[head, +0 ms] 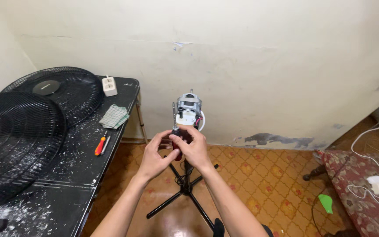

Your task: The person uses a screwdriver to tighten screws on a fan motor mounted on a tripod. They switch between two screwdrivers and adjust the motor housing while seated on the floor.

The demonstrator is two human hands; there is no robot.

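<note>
Both hands grip one screwdriver (174, 127): left hand (153, 157) and right hand (194, 147) have fingers wrapped around its dark handle, before the bare fan motor (188, 105) on its stand (185, 186).

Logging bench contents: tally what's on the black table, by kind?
Fan grilles, black: 2
Screwdrivers, orange handle: 1
Power strips, white: 1
Checked cloths: 1
Total: 5

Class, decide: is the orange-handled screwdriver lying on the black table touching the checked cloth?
Apart. The head view shows the orange-handled screwdriver lying below the checked cloth, with a strip of bare black table between them.
</note>
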